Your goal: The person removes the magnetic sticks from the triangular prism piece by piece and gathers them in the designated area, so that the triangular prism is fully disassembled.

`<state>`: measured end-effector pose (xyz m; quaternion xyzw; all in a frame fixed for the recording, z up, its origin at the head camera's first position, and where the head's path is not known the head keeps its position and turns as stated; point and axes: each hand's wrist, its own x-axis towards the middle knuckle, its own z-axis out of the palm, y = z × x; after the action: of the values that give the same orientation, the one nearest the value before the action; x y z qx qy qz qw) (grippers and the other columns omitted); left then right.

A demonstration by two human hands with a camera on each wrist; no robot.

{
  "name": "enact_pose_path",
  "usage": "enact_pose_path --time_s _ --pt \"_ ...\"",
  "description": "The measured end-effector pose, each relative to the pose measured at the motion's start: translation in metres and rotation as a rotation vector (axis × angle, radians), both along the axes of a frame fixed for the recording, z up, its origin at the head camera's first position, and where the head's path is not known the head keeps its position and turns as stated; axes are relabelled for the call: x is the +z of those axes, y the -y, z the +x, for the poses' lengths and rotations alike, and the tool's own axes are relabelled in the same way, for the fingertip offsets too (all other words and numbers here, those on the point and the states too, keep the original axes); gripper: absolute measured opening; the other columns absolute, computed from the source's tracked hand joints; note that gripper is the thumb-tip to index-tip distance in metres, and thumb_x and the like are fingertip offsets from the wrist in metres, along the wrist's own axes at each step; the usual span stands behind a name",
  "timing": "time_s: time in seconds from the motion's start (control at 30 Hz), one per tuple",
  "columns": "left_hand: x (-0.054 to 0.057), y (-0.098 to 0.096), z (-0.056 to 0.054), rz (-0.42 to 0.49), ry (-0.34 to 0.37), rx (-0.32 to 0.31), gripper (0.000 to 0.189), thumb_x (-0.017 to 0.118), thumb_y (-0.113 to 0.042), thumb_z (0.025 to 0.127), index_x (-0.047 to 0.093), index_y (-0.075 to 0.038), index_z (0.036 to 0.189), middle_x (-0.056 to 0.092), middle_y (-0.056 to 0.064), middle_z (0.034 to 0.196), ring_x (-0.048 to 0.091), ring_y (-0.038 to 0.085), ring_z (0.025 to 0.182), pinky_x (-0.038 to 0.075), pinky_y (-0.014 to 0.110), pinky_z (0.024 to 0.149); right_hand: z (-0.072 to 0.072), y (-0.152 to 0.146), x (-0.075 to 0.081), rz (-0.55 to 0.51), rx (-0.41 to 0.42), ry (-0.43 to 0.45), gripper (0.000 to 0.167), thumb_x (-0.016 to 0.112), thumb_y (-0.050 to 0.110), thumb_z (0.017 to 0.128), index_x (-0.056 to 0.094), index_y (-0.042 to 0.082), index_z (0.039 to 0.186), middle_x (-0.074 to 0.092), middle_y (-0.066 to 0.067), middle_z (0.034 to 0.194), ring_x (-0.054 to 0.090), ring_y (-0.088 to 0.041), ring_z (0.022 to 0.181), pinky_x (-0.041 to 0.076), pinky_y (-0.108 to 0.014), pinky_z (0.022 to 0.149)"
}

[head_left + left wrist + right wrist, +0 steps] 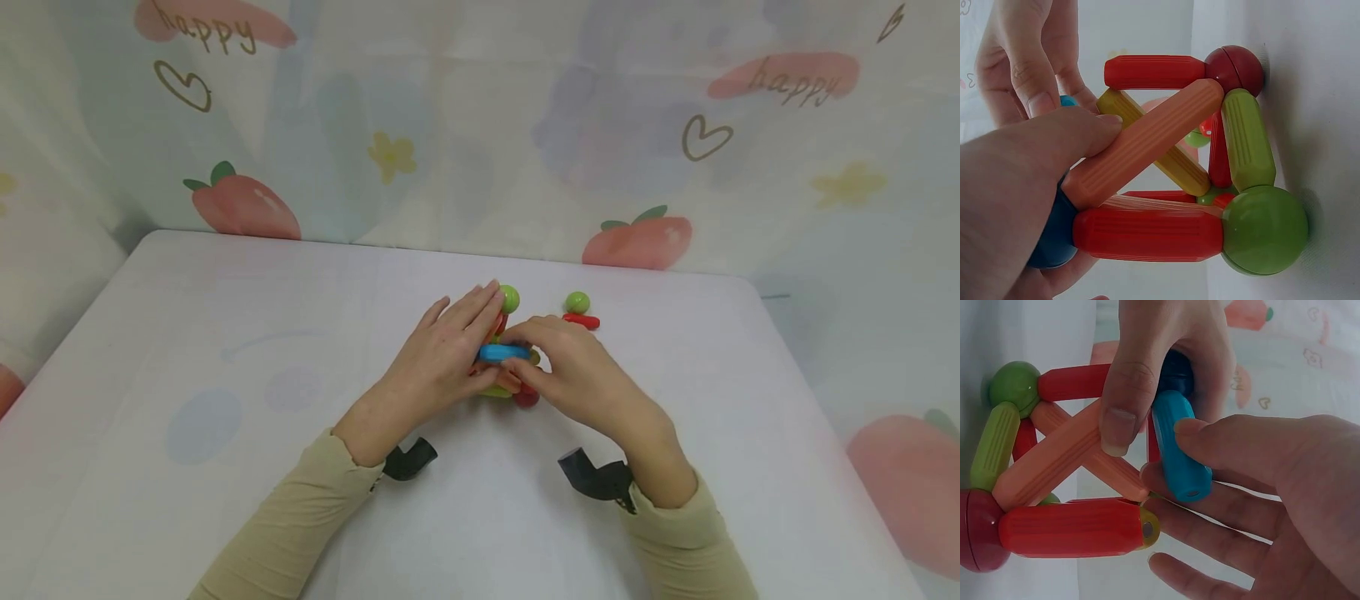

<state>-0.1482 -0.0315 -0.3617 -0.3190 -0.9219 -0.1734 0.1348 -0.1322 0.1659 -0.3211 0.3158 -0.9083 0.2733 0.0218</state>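
Observation:
A frame of ridged magnetic rods and balls stands on the table between both hands. My left hand (442, 350) holds it at a dark blue ball (1177, 374), its thumb on a salmon rod (1147, 144). My right hand (581, 367) pinches a bright blue rod (1180, 450) between thumb and fingers; one end meets the dark blue ball, the other points free. Lower down are a green ball (1266, 228) and a dark red ball (1235, 69), joined by a lime rod (1249, 137). An upright red rod (1072, 530) rises from the dark red ball, its top end uncapped.
Behind the right hand, a loose green ball (577, 302) and a red rod (582, 321) lie on the white tabletop (300, 333). Black wrist mounts (410, 458) stick out beside the sleeves. A printed cloth (480, 125) hangs behind the table's far edge.

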Motion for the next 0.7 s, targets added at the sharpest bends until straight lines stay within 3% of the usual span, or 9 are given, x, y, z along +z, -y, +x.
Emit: enact_pose_path --time_s 0.27,0.4,0.7 --pt "0.001 -0.001 0.000 0.003 0.012 0.007 0.085 0.077 -0.037 0.085 0.035 -0.006 0.153 0.039 0.009 0.158 0.041 0.025 0.145 0.036 0.055 0.115 0.000 0.000 -0.002 0.020 -0.030 -0.028 0.026 0.075 0.015 0.088 0.072 0.008 0.113 0.073 -0.001 0.102 0.063 -0.015 0.091 0.056 -0.033 0.081" --pt "0.001 -0.001 0.000 -0.002 0.016 0.011 0.084 0.077 -0.034 0.085 0.036 -0.006 0.153 0.038 0.009 0.159 0.040 0.025 0.145 0.036 0.055 0.115 -0.003 -0.002 -0.004 0.068 -0.089 -0.079 0.025 0.076 0.017 0.088 0.073 0.007 0.111 0.073 -0.002 0.099 0.064 -0.017 0.088 0.056 -0.034 0.076" --pt "0.001 -0.002 0.000 -0.009 0.033 0.015 0.086 0.078 -0.035 0.085 0.035 -0.006 0.153 0.037 0.009 0.159 0.038 0.026 0.146 0.034 0.055 0.116 -0.010 -0.012 -0.004 0.034 -0.134 -0.080 0.027 0.077 0.012 0.086 0.072 0.003 0.111 0.074 -0.008 0.102 0.068 -0.021 0.092 0.058 -0.042 0.084"
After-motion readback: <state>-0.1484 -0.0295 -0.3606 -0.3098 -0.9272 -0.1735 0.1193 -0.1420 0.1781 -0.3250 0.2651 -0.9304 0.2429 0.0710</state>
